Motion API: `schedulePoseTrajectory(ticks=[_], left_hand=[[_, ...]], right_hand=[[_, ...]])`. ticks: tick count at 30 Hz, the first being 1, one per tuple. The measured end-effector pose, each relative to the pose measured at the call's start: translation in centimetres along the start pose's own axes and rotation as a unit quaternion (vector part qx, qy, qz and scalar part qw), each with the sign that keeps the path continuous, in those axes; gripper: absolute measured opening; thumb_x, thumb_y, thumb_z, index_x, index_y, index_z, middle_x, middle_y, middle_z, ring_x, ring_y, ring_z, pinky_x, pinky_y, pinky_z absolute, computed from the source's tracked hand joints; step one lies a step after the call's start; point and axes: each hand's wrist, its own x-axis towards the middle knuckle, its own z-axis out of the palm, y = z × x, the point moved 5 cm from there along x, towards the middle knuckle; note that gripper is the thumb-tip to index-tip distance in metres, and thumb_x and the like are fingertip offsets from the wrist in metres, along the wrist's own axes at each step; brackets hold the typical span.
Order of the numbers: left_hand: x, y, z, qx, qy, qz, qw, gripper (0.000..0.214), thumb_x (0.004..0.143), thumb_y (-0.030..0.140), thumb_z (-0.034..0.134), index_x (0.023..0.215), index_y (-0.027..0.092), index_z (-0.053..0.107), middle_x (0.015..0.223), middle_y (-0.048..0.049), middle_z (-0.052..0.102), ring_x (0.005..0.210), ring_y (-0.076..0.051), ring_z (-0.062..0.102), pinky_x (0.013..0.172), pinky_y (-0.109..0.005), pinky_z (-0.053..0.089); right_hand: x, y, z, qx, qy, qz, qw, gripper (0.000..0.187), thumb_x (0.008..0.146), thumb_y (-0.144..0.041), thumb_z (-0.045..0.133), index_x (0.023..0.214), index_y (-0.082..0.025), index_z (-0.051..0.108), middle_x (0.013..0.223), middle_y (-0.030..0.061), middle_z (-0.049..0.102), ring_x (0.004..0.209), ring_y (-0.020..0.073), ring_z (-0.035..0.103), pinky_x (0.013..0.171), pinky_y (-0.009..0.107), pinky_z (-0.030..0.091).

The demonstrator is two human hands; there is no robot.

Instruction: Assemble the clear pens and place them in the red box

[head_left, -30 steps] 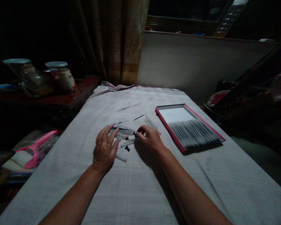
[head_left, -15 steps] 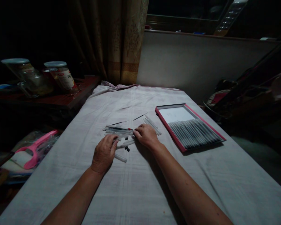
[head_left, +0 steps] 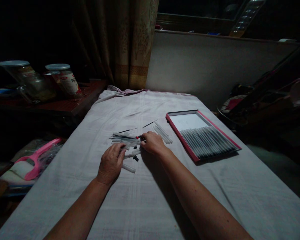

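My left hand (head_left: 111, 162) is closed around a translucent pen barrel (head_left: 126, 147), its end poking out past the thumb. My right hand (head_left: 153, 142) has its fingertips pressed together over the right end of a pile of pen parts (head_left: 122, 137); a small dark piece shows at the fingers, too small to name. A red piece (head_left: 137, 137) lies just left of them. Between the hands are black caps (head_left: 135, 158) and another clear barrel (head_left: 129, 168). Thin dark refills (head_left: 150, 124) lie beyond, beside a few clear barrels (head_left: 163, 132).
A pink-edged box (head_left: 182, 141) holding a row of many clear pens (head_left: 207, 141) stands to the right on the white cloth (head_left: 145, 206). At left, a dark red table (head_left: 87, 100) bears lidded jars (head_left: 68, 83). A pink-handled item (head_left: 37, 160) sits lower left.
My right hand has shifted slightly left along the pile, and the small dark piece now shows at its fingers. My left hand has stayed in place.
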Motion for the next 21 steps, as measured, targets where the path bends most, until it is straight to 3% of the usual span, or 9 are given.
schedulePoseTrajectory(ticks=[10, 14, 17, 21], left_hand=[[0.0, -0.3, -0.1, 0.002, 0.01, -0.002, 1.0, 0.022, 0.096, 0.031, 0.045, 0.105, 0.02, 0.062, 0.098, -0.0078, 0.071, 0.092, -0.023, 0.066, 0.083, -0.034, 0.05], [0.0, -0.4, -0.3, 0.012, 0.02, -0.001, 1.0, 0.024, 0.096, 0.031, 0.045, 0.106, 0.021, 0.063, 0.099, -0.008, 0.072, 0.093, -0.025, 0.066, 0.084, -0.037, 0.049], [0.0, -0.3, -0.3, 0.011, 0.018, -0.002, 1.0, 0.025, 0.095, 0.031, 0.044, 0.108, 0.023, 0.064, 0.1, -0.0075, 0.072, 0.094, -0.024, 0.066, 0.084, -0.037, 0.048], [0.1, -0.5, -0.4, 0.004, 0.02, -0.015, 1.0, 0.025, 0.095, 0.03, 0.044, 0.107, 0.023, 0.065, 0.102, -0.0072, 0.072, 0.096, -0.024, 0.065, 0.086, -0.038, 0.047]], right_hand=[[-0.8, 0.7, 0.1, 0.025, 0.022, 0.007, 0.999, 0.027, 0.091, -0.035, 0.053, 0.096, -0.027, 0.078, 0.098, 0.0072, 0.077, 0.091, 0.0221, 0.068, 0.072, 0.029, 0.044], [-2.3, 2.6, -0.1, 0.151, 0.114, 0.013, 0.982, 0.025, 0.089, -0.029, 0.055, 0.098, -0.027, 0.078, 0.103, 0.006, 0.076, 0.094, 0.0213, 0.068, 0.08, 0.03, 0.047], [-3.9, 5.0, 0.0, 0.378, 0.195, 0.007, 0.905, 0.021, 0.08, -0.03, 0.06, 0.088, -0.021, 0.076, 0.09, 0.0059, 0.076, 0.083, 0.0202, 0.068, 0.078, 0.031, 0.05], [-5.2, 7.7, 0.3, 0.581, 0.235, 0.055, 0.778, 0.021, 0.065, -0.036, 0.069, 0.074, -0.017, 0.071, 0.062, 0.001, 0.065, 0.057, 0.0138, 0.055, 0.055, 0.026, 0.043]])
